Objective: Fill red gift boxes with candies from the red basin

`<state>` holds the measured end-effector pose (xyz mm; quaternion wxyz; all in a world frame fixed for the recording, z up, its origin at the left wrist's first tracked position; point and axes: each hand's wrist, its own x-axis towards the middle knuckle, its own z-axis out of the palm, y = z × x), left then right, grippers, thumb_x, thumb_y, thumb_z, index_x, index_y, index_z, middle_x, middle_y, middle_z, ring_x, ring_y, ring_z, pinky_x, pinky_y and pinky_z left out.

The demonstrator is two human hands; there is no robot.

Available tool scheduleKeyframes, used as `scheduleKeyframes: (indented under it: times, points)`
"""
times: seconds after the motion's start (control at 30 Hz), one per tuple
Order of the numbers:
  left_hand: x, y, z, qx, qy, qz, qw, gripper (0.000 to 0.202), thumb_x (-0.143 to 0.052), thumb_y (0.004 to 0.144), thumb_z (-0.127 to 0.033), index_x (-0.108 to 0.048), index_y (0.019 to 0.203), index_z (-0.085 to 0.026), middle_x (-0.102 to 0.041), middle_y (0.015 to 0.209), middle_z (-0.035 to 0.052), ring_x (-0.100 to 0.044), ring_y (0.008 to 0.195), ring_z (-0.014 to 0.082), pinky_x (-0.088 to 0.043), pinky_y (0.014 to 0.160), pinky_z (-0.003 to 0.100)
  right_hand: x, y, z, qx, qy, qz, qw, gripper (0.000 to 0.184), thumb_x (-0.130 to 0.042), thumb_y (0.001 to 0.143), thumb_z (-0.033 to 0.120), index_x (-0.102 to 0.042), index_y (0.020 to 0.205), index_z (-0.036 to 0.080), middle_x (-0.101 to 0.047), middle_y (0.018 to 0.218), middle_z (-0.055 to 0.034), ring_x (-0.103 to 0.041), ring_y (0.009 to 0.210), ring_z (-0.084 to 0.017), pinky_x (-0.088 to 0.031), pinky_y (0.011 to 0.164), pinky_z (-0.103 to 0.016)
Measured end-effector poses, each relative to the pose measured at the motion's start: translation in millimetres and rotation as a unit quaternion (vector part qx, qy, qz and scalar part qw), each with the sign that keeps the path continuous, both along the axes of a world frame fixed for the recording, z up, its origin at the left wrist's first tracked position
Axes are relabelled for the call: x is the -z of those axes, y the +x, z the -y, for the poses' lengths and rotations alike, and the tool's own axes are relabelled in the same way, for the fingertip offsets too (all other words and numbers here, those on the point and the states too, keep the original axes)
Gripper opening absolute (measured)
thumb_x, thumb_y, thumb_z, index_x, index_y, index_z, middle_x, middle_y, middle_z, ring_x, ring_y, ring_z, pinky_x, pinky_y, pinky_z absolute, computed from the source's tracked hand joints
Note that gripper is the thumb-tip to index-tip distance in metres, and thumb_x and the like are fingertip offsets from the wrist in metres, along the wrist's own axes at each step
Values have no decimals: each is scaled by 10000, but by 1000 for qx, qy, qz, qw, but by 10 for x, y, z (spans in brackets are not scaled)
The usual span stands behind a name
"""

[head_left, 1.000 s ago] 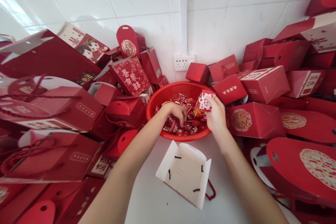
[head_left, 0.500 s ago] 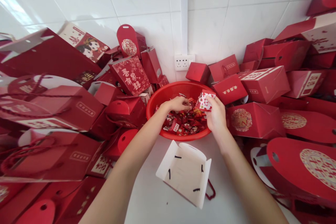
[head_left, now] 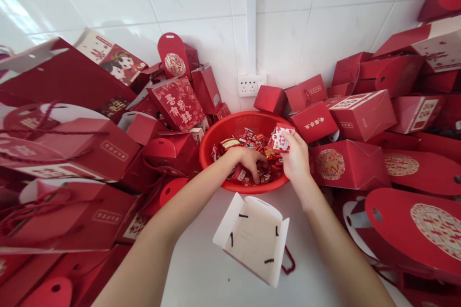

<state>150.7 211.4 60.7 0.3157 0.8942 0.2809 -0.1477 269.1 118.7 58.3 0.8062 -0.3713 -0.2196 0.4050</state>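
My half-curled left hand (head_left: 251,159) (hold unclear) has dipped again among wrapped candies (head_left: 242,174), still picking, my right hand (head_left: 296,154) pinching a printed packet (head_left: 280,140)

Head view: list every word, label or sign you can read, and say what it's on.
"金榜題名": tall box, back left
"吾家有囍": floral box before it
"安居乐业": red box, right of the basin
"囍": oval flap, lower right
Too small or blurred: packet in the right hand; sweets; other boxes' small print
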Motion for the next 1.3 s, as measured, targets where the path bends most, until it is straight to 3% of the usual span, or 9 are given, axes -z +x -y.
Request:
scheduleKeyframes:
  times: [0.17,0.37,0.6,0.73,0.87,1.07,1.3]
  points:
    - [29,0,-60,10,-27,19,999,414,-843,515,-332,-765,891,-175,-755,814,-7,-632,740,178,-449,673,235,0,-1,-2,3,-2,4,1000,174,-725,610,270,-706,764,192,-732,685,33,-680,640,-160,-549,650,-281]
    - [57,-59,-188,-37,-77,113,990,306,-825,492,-239,-684,752,-158,-655,616,-39,-578,605,137,-427,587,231,-8,1,3,-5,-1,2,1000,171,-724,605,263,-699,761,196,-739,696,34,-681,622,-161,-554,642,-289]
    - [-15,-77,-224,-108,-8,184,977,196,-682,543,-125,-657,734,-155,-642,687,-27,-578,670,149,-440,630,255,-27,-3,11,-6,-7,-1,1000,175,-719,609,265,-697,764,188,-715,648,42,-659,573,-151,-542,597,-278]
    - [-57,-68,-194,-129,15,201,971,193,-691,619,-229,-692,799,-160,-665,728,-25,-601,728,162,-457,686,255,-6,7,-1,-4,-3,2,1000,177,-715,614,259,-690,776,190,-721,676,38,-666,596,-151,-544,611,-278]
    - [-52,-61,-184,-130,18,199,971,182,-620,726,-322,-695,726,-156,-655,663,-15,-589,679,153,-447,676,251,20,19,-18,-8,3,7,1000,182,-714,627,263,-688,793,193,-716,682,34,-683,636,-169,-560,645,-301]
    - [-34,-54,-215,-138,25,210,968,198,-679,696,-347,-673,642,-157,-618,601,-20,-542,639,151,-405,651,262,15,15,-15,-3,-2,1,1000,160,-706,629,254,-697,777,193,-686,612,45,-674,625,-167,-561,650,-295]
    - [-22,-41,-231,-171,12,288,942,215,-677,679,-352,-611,588,-168,-561,574,-40,-509,617,134,-393,627,259,48,18,-25,-1,11,22,1000,176,-714,643,274,-686,796,193,-696,645,38,-692,650,-183,-573,675,-320]
